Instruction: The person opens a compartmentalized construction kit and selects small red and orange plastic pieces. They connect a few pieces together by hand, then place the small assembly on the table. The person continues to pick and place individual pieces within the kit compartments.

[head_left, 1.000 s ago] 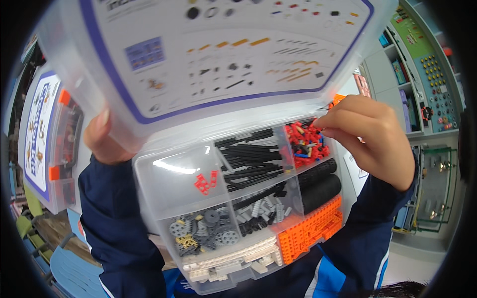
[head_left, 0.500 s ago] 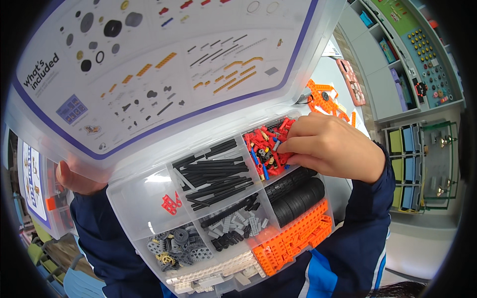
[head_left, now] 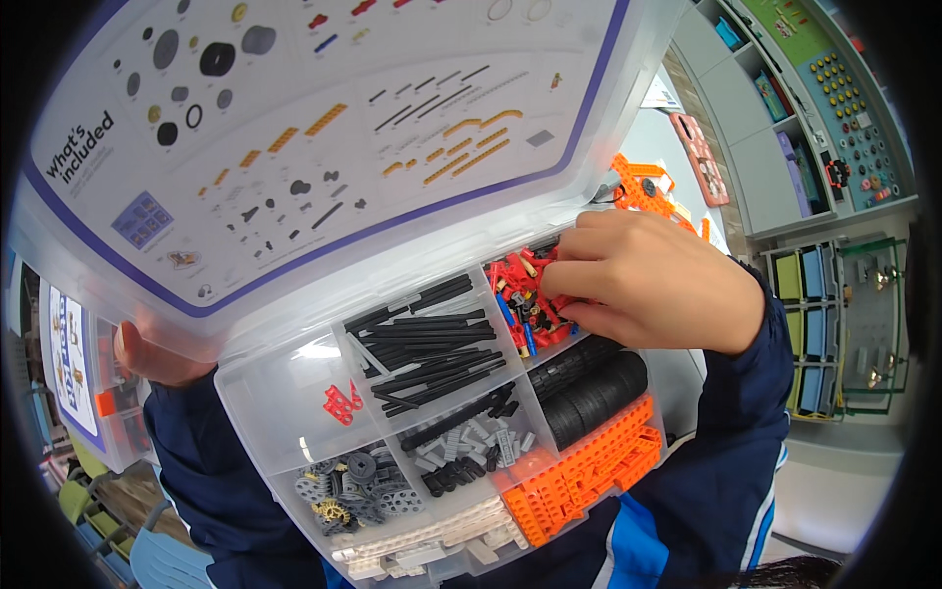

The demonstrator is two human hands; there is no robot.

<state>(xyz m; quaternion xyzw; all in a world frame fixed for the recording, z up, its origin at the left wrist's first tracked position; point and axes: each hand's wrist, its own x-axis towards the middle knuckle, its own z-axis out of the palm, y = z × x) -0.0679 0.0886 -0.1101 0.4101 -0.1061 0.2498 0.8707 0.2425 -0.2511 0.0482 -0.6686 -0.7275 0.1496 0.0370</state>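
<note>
A clear plastic parts box lies open in front of me, its raised translucent lid point(head_left: 363, 236) bearing a purple-edged picture sheet. At the lid's lower left corner, my left hand point(head_left: 157, 361) holds it, thumb showing and fingers mostly hidden behind the plastic. My right hand point(head_left: 662, 280) reaches over the far right compartment with bent, closed fingertips among small connector pieces point(head_left: 525, 299), mostly red with some blue, black and tan. Whatever the fingertips pinch is hidden. Beside that compartment lie black rods point(head_left: 432, 344); nearer are black tyres point(head_left: 594, 398).
Other compartments hold grey gears point(head_left: 358, 486), grey bricks point(head_left: 481, 442), orange beams point(head_left: 584, 471), white beams point(head_left: 432, 530) and red pieces point(head_left: 341, 402). Beyond my right hand are an orange built model point(head_left: 643, 187) and a pink phone case point(head_left: 699, 157). Another kit box point(head_left: 83, 378) stands left.
My right fingers have shifted slightly within the connector pieces, and some of these have moved. The grey piece by the fingertips no longer shows there. My left hand stays at the lid.
</note>
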